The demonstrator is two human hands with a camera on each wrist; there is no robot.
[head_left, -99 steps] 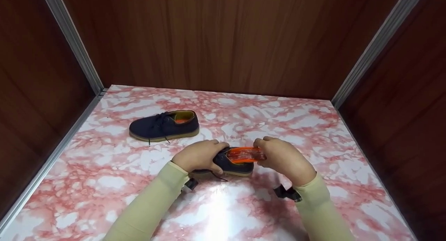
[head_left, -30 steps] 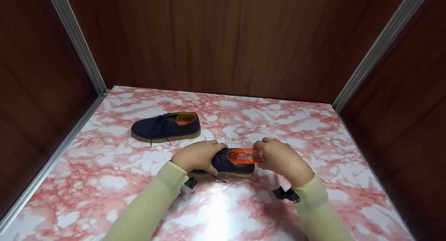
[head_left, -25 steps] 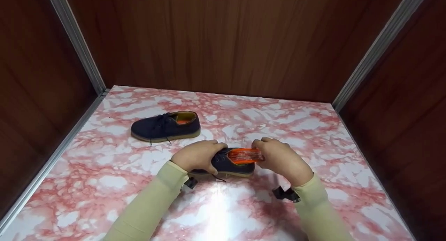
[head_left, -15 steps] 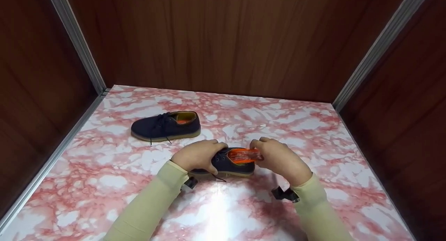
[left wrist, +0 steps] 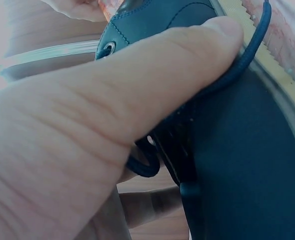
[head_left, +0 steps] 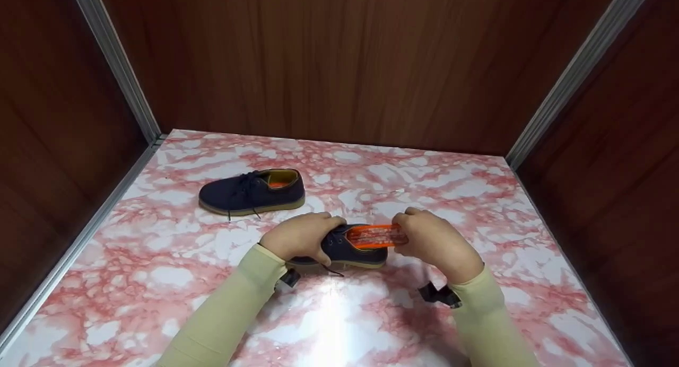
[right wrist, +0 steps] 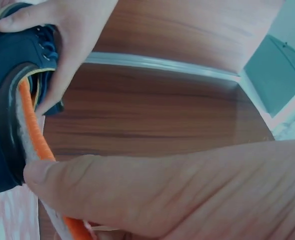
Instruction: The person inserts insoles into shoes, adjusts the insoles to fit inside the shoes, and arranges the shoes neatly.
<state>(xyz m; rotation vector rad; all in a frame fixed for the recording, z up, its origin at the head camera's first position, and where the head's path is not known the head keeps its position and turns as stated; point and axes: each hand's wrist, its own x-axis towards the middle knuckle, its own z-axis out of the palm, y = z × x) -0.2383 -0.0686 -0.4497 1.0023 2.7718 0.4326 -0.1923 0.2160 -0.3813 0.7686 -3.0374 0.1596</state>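
A navy lace-up shoe (head_left: 360,256) sits on the tabletop with its toe to the left. My left hand (head_left: 302,237) grips its front part, the thumb (left wrist: 177,70) on the near side and the fingers on the far side. From the shoe's opening sticks out an orange-edged insole (head_left: 374,235) with a worn, reddish-grey face. Its outer end is pinched by my right hand (head_left: 437,242), whose thumb (right wrist: 87,185) presses on it in the right wrist view. The insole's front end is hidden inside the shoe.
A second navy shoe (head_left: 233,193) stands behind to the left, with orange visible inside. The red-and-white marbled tabletop (head_left: 467,192) is enclosed by dark wood panels (head_left: 339,64) and metal corner posts (head_left: 573,64).
My right hand shifts slightly left until half a second ago, then moves right, drawing a little more of the insole out. The left hand and its shoe stay almost still over the last second.
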